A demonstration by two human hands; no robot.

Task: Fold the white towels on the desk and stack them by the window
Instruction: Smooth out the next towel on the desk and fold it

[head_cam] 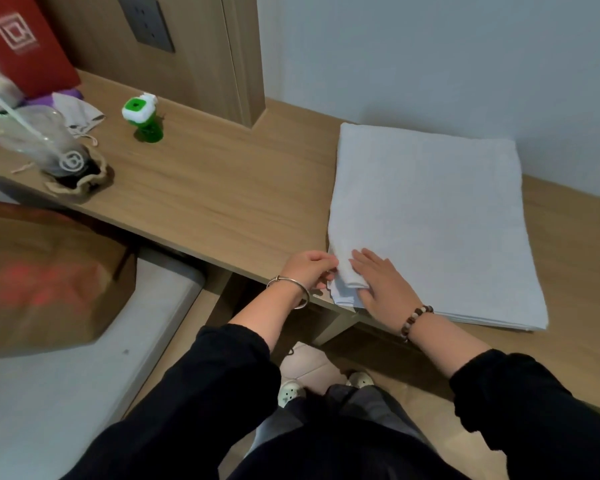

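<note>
1. Location: the white towel (426,216) lies flat on the right part of the desk (222,195). Its far edge is close to the wall and its near edge is at the desk's front edge. Several layers show along the near edge. No window is in view.
2. Left hand (309,268): the fingers are curled at the towel's near-left corner and appear to pinch the edge there, where the cloth is bunched and turned over.
3. Right hand (381,282): it lies on the towel just beside that corner, fingers straight and slightly spread. It presses down and grips nothing.
4. Assessment: the step in hand looks like squaring the near-left corner so the layers line up before any further fold.
5. Recommended method: use the right palm as the anchor. Draw the pinched corner outward with the left hand until the turned-over cloth lies flat and its edges meet the left and near edges below.
6. Recommended force: pull lightly, since a hard tug would likely drag the whole stack of layers askew. Then smooth from the corner towards the middle.
7. Risk: the corner sits at the desk's front edge, so loose layers could slide off if the palm lifts too soon.
8. Surroundings: a cup with a straw (49,147) and a green-and-white dispenser (142,116) stand well apart to the left and should not interfere
</note>
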